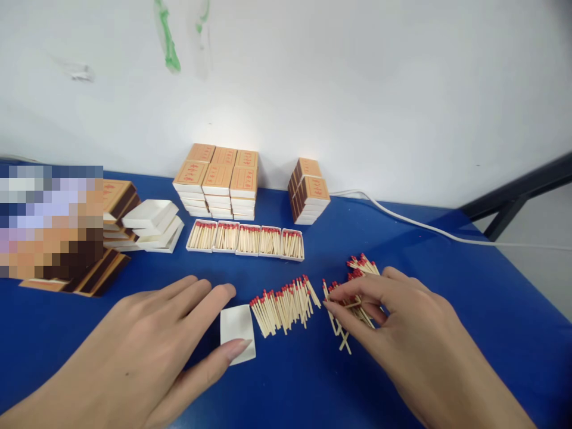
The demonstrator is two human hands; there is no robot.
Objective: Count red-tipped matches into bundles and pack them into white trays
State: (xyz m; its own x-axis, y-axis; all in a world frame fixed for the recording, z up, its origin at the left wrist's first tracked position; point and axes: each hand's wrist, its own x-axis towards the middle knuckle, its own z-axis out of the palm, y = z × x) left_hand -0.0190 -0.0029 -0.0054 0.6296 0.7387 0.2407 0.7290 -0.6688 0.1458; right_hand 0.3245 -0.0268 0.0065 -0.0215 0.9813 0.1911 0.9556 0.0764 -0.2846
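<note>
My left hand (pixel 165 333) is open, its fingers stretched out beside a small white matchbox tray (pixel 236 325). Its thumb reaches over the tray's near part. To the right of the tray, red-tipped matches (pixel 286 304) lie side by side in a loose row on the blue table. My right hand (pixel 384 316) is closed in a pinch, thumb and forefinger together on a match (pixel 353 305). Under and behind those fingers a messy pile of matches (pixel 361 262) is partly hidden.
Behind the hands stand several filled trays (pixel 248 240) in a row. Stacked matchboxes (pixel 218 179) and a smaller stack (pixel 308 190) stand by the wall. White trays (pixel 154 223) and box sleeves (pixel 100 274) lie at left. A white cable (pixel 402 218) runs along the right.
</note>
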